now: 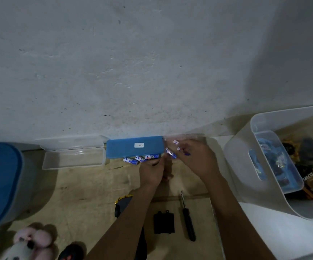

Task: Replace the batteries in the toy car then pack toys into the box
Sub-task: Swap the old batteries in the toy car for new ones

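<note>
Left hand [153, 170] gripped batteries [141, 158] at centre frame; right hand [195, 158] pinched 1 battery [171, 153]. Screwdriver [188, 220] lay below.

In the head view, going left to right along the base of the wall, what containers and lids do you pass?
Blue-lidded bin → open clear case → blue lid with loose batteries in front → both hands → clear tub of toys.

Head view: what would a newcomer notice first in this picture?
Both hands meet at the centre: the right hand holds a blue-and-white battery, while the left hand reaches loose batteries beside a blue lid. Nearer the person lie a black screwdriver and a black cover.
</note>
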A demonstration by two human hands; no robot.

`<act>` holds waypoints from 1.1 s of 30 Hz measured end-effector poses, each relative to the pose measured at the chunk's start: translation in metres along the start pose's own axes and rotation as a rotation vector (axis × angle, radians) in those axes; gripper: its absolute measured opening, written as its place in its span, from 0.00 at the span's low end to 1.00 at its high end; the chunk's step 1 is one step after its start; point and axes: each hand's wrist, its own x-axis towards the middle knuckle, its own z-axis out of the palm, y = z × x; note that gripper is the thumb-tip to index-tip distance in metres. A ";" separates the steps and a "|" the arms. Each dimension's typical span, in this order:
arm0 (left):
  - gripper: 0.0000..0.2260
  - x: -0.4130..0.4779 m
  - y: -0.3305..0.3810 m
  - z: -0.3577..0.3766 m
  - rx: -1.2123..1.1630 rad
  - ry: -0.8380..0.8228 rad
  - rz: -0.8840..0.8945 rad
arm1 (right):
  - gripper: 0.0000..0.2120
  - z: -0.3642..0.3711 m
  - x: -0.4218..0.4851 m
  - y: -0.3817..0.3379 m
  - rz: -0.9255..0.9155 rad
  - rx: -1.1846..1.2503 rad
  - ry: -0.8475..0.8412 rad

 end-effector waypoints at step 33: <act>0.11 -0.010 0.018 0.002 0.055 -0.039 -0.056 | 0.18 0.025 -0.014 0.024 -0.066 -0.138 0.049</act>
